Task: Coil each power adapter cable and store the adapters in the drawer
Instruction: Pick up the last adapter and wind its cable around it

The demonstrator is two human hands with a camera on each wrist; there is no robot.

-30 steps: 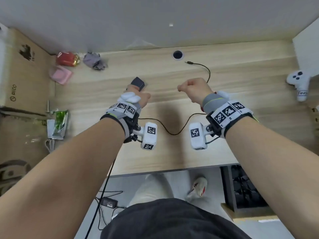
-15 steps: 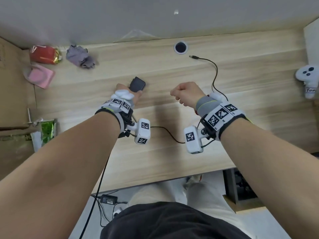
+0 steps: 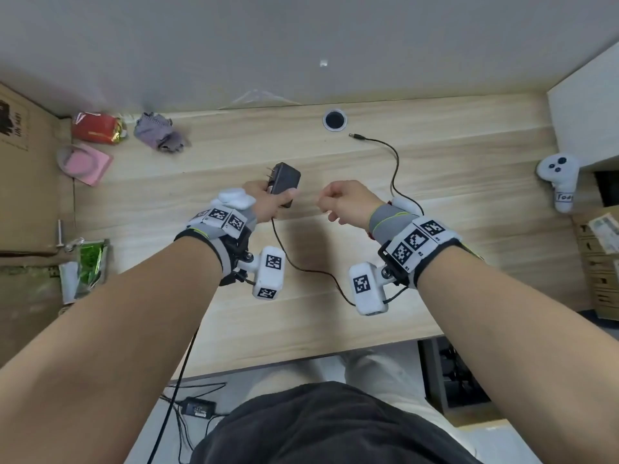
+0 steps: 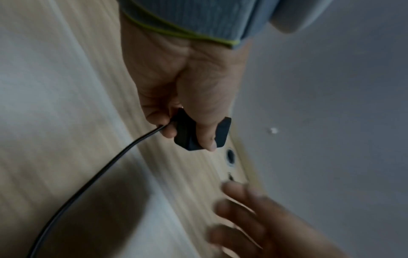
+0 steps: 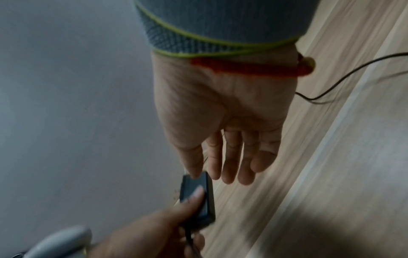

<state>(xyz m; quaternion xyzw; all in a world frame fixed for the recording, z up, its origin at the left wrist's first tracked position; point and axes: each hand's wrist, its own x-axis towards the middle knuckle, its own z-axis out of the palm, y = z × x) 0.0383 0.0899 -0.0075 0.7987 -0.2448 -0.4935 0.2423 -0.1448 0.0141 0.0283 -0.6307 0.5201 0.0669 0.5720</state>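
Note:
A black power adapter (image 3: 284, 182) with metal prongs is held above the wooden desk (image 3: 435, 169) in my left hand (image 3: 268, 202), thumb on top and fingers curled round it (image 4: 187, 137). Its thin black cable (image 3: 315, 272) leaves the adapter's near end, sags across the desk under both wrists and curves back to a barrel plug (image 3: 355, 136) near the far edge. My right hand (image 3: 345, 202) hovers just right of the adapter, holding nothing. In the right wrist view its fingers (image 5: 232, 157) are straight and relaxed, tips close to the adapter (image 5: 198, 197).
A round cable hole (image 3: 334, 119) sits at the desk's back. A red packet (image 3: 97, 127), purple cloth (image 3: 157, 135) and pink item (image 3: 85, 162) lie far left, a white controller (image 3: 559, 179) far right. A dark compartment (image 3: 459, 380) shows under the desk at right.
My left hand has lifted the adapter off the desk and tipped it up. My right hand has uncurled from a fist and moved closer to the adapter.

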